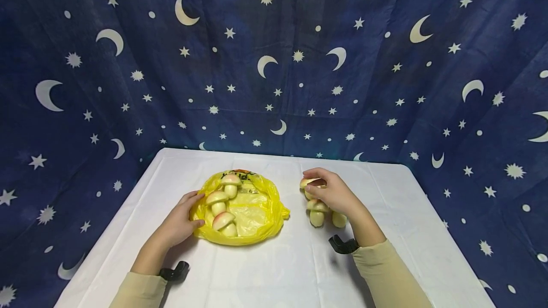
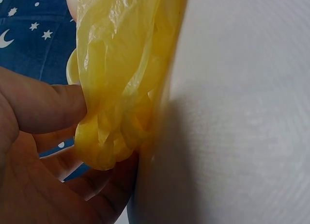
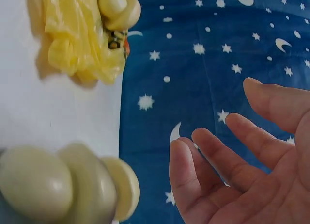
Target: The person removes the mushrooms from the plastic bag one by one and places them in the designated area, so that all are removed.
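A yellow plastic bag (image 1: 274, 220) sits on the table, its mouth spread open upward. Three toy mushrooms, among them one with a reddish cap (image 1: 225, 225), lie in its left half. My left hand (image 1: 181, 220) holds the bag's left side; in the left wrist view the thumb (image 2: 53, 107) presses the crumpled plastic, with fingers beyond it. Over a small group of mushrooms (image 1: 317, 213) on the right hovers my right hand (image 1: 336, 196), which partly hides them. Its fingers are spread and hold nothing in the right wrist view, where pale mushrooms (image 3: 36, 183) appear at lower left.
A white cloth covers the table (image 1: 295, 260). Behind and at both sides hangs a dark blue curtain (image 1: 239, 94) with moons and stars. A black wrist strap mount (image 1: 175, 272) sits on the left wrist, another (image 1: 342, 245) on the right.
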A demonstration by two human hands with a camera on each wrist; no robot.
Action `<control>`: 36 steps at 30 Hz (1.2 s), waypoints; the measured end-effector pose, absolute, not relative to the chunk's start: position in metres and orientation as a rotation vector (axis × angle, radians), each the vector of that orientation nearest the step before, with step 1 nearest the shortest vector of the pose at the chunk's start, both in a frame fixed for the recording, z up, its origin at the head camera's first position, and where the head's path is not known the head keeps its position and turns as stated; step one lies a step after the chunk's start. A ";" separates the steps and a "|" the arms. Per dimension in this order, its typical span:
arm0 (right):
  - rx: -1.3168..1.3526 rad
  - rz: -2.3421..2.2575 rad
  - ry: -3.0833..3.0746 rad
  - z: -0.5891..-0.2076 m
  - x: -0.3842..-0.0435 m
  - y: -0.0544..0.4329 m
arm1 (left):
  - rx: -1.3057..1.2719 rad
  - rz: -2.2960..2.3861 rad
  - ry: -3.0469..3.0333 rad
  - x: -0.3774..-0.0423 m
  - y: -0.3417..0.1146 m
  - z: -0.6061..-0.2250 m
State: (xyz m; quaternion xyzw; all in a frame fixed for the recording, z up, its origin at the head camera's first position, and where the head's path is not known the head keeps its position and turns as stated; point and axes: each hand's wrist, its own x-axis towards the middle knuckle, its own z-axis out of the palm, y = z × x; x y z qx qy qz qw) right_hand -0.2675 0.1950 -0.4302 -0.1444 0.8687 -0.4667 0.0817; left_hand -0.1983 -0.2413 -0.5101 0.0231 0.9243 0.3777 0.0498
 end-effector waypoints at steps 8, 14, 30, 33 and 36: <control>-0.444 -1.406 2.552 -0.430 -0.266 0.171 | 0.073 1.153 2.814 -0.197 -0.241 -0.510; -0.438 -1.392 2.538 -0.429 -0.263 0.156 | 0.072 1.156 2.812 -0.197 -0.241 -0.511; -0.588 -1.372 2.490 -0.445 -0.255 0.125 | 0.073 1.168 2.809 -0.198 -0.241 -0.512; -0.620 -1.393 2.458 -0.447 -0.253 0.119 | 0.075 1.173 2.809 -0.199 -0.242 -0.513; -0.631 -1.396 2.431 -0.448 -0.251 0.113 | 0.079 1.177 2.811 -0.199 -0.242 -0.513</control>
